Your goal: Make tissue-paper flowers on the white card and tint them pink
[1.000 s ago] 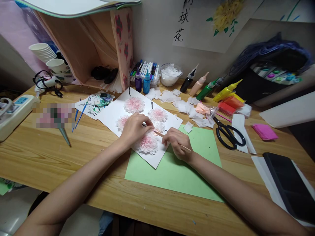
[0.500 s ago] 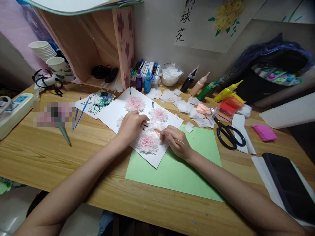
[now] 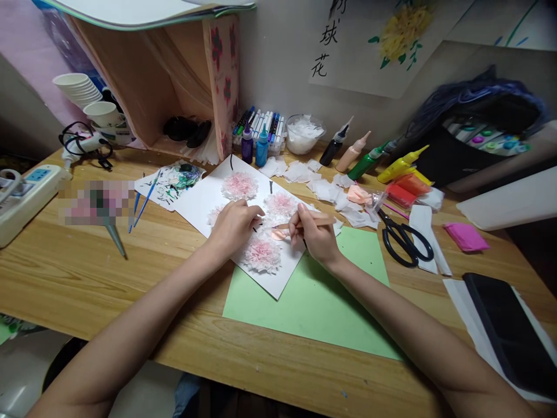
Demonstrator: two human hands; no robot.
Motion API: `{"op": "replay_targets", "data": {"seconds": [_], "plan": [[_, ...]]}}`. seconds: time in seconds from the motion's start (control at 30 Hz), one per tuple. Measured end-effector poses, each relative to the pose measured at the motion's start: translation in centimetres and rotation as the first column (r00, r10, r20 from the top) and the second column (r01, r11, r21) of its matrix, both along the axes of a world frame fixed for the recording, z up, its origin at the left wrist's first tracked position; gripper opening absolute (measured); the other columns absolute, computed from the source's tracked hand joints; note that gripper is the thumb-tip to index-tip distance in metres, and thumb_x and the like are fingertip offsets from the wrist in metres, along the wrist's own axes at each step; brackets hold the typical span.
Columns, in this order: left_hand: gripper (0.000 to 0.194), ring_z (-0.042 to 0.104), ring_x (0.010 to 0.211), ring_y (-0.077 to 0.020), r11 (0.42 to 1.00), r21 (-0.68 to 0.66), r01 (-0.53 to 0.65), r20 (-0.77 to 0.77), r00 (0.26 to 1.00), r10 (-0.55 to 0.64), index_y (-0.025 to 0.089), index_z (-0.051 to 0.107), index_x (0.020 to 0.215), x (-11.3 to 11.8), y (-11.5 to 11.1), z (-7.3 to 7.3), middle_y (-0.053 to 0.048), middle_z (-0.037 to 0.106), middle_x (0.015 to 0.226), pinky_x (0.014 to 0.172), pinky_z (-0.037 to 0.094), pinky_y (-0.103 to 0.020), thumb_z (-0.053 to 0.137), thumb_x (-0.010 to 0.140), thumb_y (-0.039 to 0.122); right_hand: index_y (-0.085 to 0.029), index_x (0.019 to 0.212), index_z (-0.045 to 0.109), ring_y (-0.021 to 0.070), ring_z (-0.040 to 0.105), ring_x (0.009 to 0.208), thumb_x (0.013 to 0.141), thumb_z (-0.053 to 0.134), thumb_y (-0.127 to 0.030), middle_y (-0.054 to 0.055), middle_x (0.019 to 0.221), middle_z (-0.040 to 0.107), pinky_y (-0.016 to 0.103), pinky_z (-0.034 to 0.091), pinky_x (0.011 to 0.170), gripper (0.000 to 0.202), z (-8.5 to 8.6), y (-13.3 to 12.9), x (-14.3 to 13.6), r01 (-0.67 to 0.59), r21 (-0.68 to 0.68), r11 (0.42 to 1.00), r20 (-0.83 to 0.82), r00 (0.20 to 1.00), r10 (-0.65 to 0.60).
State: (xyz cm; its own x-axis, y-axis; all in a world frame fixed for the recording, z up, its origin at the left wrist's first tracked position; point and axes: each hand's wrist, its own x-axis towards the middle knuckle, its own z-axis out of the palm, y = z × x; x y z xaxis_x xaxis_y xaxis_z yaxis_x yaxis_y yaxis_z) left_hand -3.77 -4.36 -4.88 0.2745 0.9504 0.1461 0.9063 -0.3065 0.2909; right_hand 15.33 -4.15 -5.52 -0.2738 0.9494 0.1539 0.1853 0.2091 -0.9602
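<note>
Head: paper [image 3: 198, 206] overhangs green sheet [image 3: 304, 313].

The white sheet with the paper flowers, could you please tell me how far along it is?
The pink-centred flowers look done. The right hand holds a wooden stick by a peach piece at the mostly white flower. Filling that flower's centre is probably left.

Bare forearms [image 3: 161, 307], slim bare fingers [image 3: 249, 212], blue denim [image 3: 187, 393] low down

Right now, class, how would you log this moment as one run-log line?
left hand: over white sheet, grip unclear | right hand: holding pencil-like stick | flowers: on white sheet | white sheet: overlaps green sheet | scissors: on table
</note>
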Motion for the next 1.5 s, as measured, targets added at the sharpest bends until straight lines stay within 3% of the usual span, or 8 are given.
{"op": "replay_targets", "data": {"seconds": [0.07, 0.13, 0.2, 0.27, 0.57, 0.8, 1.1, 1.5], "plan": [[0.021, 0.057, 0.073, -0.0198, 1.0, -0.001, 0.0, 0.004, 1.0, 0.0, 0.021, 0.072, 0.093, 0.0, 0.0, -0.1, -0.007, 0.06, 0.075, 0.066, 0.04, -0.028, 0.054, 0.083, 0.017, -0.019, 0.051, 0.052, 0.0097, 0.047, 0.041, 0.097, 0.032, -0.039, -0.001, 0.042, 0.052, 0.025, 0.039, 0.048, 0.054, -0.4, -0.7, 0.4, -0.055, 0.232, 0.971, 0.038, 0.998, 0.047], [0.02, 0.057, 0.074, -0.0199, 1.0, 0.003, 0.0, 0.007, 1.0, 0.0, 0.021, 0.072, 0.092, 0.0, -0.1, -0.1, -0.007, 0.06, 0.076, 0.066, 0.039, -0.028, 0.054, 0.084, 0.017, -0.02, 0.052, 0.051, 0.0103, 0.046, 0.043, 0.098, 0.029, -0.032, 0.0, 0.044, 0.051, 0.026, 0.039, 0.049, 0.052, -0.6, -1.2, 0.6, -0.143, 0.456, 0.878, 0.108, 0.989, 0.105], [0.02, 0.057, 0.074, -0.02, 1.0, 0.006, -0.001, 0.005, 1.0, 0.001, 0.021, 0.072, 0.092, 0.0, -0.2, -0.1, -0.007, 0.06, 0.076, 0.066, 0.039, -0.028, 0.054, 0.084, 0.017, -0.02, 0.055, 0.051, 0.0109, 0.046, 0.043, 0.097, 0.028, -0.026, 0.0, 0.044, 0.051, 0.027, 0.038, 0.048, 0.049, -0.9, -1.4, 0.5, -0.208, 0.583, 0.786, 0.171, 0.976, 0.132], [0.02, 0.056, 0.073, -0.02, 1.0, 0.004, -0.002, 0.004, 1.0, 0.002, 0.021, 0.072, 0.091, 0.0, -0.2, -0.2, -0.007, 0.06, 0.076, 0.065, 0.039, -0.028, 0.053, 0.084, 0.018, -0.02, 0.056, 0.05, 0.0111, 0.045, 0.043, 0.096, 0.028, -0.022, 0.0, 0.044, 0.05, 0.027, 0.037, 0.047, 0.046, -1.0, -1.4, 0.4, -0.206, 0.625, 0.753, 0.19, 0.976, 0.109], [0.02, 0.056, 0.072, -0.0196, 1.0, 0.011, 0.003, 0.015, 1.0, -0.003, 0.021, 0.072, 0.091, 0.0, -0.2, -0.3, -0.006, 0.06, 0.075, 0.063, 0.037, -0.028, 0.053, 0.085, 0.019, -0.021, 0.048, 0.045, 0.0108, 0.043, 0.042, 0.097, 0.027, -0.029, -0.001, 0.04, 0.045, 0.026, 0.037, 0.046, 0.053, -0.7, -1.6, 0.9, -0.017, 0.573, 0.819, -0.008, 1.0, 0.027], [0.021, 0.056, 0.073, -0.019, 1.0, -0.002, 0.004, 0.033, 0.999, -0.004, 0.021, 0.072, 0.091, 0.1, -0.3, -0.2, -0.006, 0.061, 0.077, 0.066, 0.039, -0.028, 0.053, 0.083, 0.015, -0.021, 0.047, 0.048, 0.0092, 0.042, 0.036, 0.098, 0.027, -0.038, -0.002, 0.038, 0.046, 0.025, 0.039, 0.044, 0.057, -1.0, -1.4, 0.8, 0.037, 0.343, 0.939, 0.036, 0.998, -0.052], [0.023, 0.057, 0.074, -0.0199, 1.0, -0.025, -0.011, 0.009, 1.0, 0.011, 0.022, 0.072, 0.093, 0.2, -0.3, -0.1, -0.006, 0.061, 0.078, 0.066, 0.039, -0.029, 0.051, 0.084, 0.016, -0.02, 0.056, 0.053, 0.0099, 0.048, 0.043, 0.098, 0.028, -0.034, -0.002, 0.044, 0.05, 0.025, 0.042, 0.049, 0.051, -1.7, -1.3, 0.1, -0.078, 0.385, 0.92, 0.102, 0.994, 0.042], [0.022, 0.056, 0.074, -0.0202, 1.0, -0.007, -0.008, 0.0, 1.0, 0.008, 0.022, 0.071, 0.093, 0.2, -0.5, -0.1, -0.006, 0.06, 0.076, 0.065, 0.038, -0.029, 0.051, 0.085, 0.018, -0.02, 0.056, 0.05, 0.01, 0.051, 0.045, 0.099, 0.029, -0.032, -0.002, 0.044, 0.051, 0.025, 0.043, 0.053, 0.05, -1.6, -1.0, -0.1, -0.107, 0.435, 0.894, 0.208, 0.978, 0.016]]}}
